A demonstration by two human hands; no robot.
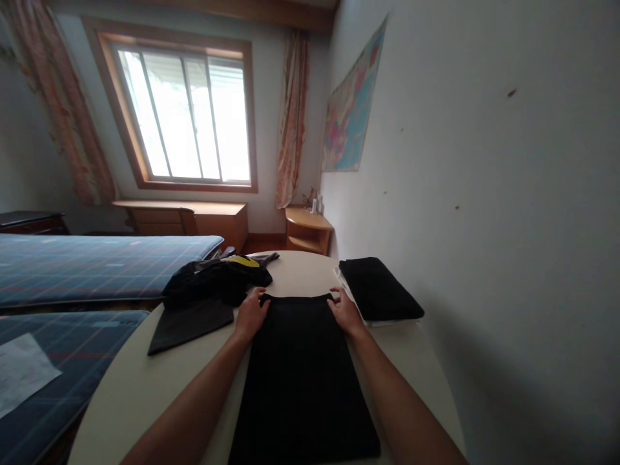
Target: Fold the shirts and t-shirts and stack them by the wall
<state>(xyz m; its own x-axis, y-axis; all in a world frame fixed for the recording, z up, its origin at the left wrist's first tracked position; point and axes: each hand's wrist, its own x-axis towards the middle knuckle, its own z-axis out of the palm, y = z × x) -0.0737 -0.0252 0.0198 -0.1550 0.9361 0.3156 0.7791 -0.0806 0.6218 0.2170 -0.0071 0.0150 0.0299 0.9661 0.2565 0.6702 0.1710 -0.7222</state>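
A black garment (303, 381), folded into a long rectangle, lies flat on the round cream table (130, 381) in front of me. My left hand (251, 312) grips its far left corner, thumb on the near side and fingers beyond the edge. At the far right corner, my right hand (345, 311) holds the cloth the same way. To the left is a loose, crumpled pile of dark clothes (213, 287) with a yellow print on top. Just past my right hand sits a neat stack of folded clothes (380, 289), black above white.
The white wall (513, 258) runs close along the table's right side. Beds with blue plaid mattresses (97, 268) stand at the left, one bearing a sheet of paper (26, 371). Beyond the table are a wooden corner shelf (309, 219) and a low desk (217, 216) under the window.
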